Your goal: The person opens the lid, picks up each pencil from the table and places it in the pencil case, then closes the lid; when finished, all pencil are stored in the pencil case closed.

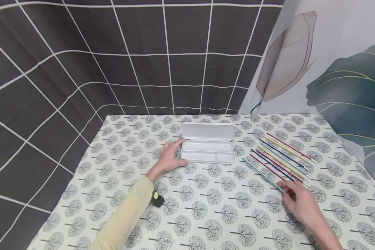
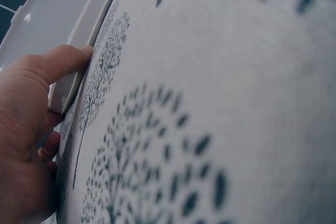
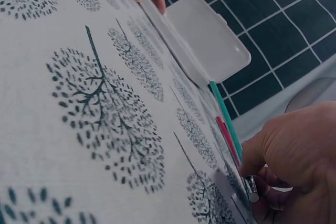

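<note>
A white pencil case [image 1: 209, 151] stands with its lid [image 1: 208, 131] raised; its divided tray holds nothing. My left hand [image 1: 169, 156] holds the case's left end, thumb at the front corner and a forefinger near the hinge. In the left wrist view, the thumb [image 2: 68, 61] presses the case's edge. My right hand [image 1: 303, 203] pinches a light green pencil [image 1: 262, 175] near its rear end. The right wrist view shows this green pencil [image 3: 224, 116] between thumb and fingers, its metal-banded eraser end [image 3: 252, 188] sticking out below the thumb.
Several slim pencils [image 1: 281, 156] in red, yellow, dark blue and green lie side by side right of the case. A small black object with a yellow mark [image 1: 157, 199] is by the left forearm. A tree-patterned cloth [image 1: 212, 208] covers the table; a dark checked curtain [image 1: 187, 69] hangs behind.
</note>
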A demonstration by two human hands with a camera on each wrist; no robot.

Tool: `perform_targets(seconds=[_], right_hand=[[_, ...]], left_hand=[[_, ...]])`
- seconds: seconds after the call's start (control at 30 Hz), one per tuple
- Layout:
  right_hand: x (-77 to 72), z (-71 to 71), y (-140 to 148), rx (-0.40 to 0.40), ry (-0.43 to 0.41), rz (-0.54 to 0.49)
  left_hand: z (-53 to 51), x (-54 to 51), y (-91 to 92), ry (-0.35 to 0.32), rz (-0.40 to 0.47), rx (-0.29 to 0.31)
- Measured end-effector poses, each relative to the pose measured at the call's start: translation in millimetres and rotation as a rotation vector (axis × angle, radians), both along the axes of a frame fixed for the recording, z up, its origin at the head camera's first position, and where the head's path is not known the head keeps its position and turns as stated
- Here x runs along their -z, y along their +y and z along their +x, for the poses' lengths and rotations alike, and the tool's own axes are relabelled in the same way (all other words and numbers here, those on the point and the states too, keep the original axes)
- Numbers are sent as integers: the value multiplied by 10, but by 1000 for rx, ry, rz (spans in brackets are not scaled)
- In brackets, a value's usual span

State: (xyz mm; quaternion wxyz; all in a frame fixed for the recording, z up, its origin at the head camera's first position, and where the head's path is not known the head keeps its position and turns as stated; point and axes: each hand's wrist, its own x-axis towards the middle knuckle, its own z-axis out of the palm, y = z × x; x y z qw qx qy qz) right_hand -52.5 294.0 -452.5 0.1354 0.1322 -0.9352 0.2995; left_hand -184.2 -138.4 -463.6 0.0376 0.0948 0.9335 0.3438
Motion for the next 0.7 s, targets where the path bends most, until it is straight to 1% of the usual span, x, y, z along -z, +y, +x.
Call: perform_targets(seconds=[0.17, 0.3, 0.53, 0.7], right_hand=[[-45, -100, -16, -49, 98, 4], [-117, -188, -69, -88, 124, 0], [-249, -320, -169, -166, 125, -8], [-295, -435, -241, -214, 192, 0]], left_hand=[[-3, 2, -3, -5, 4, 2], [-2, -3, -5, -2, -7, 5], [7, -8, 0, -16, -8, -10], [-2, -9, 1, -8, -23, -7]])
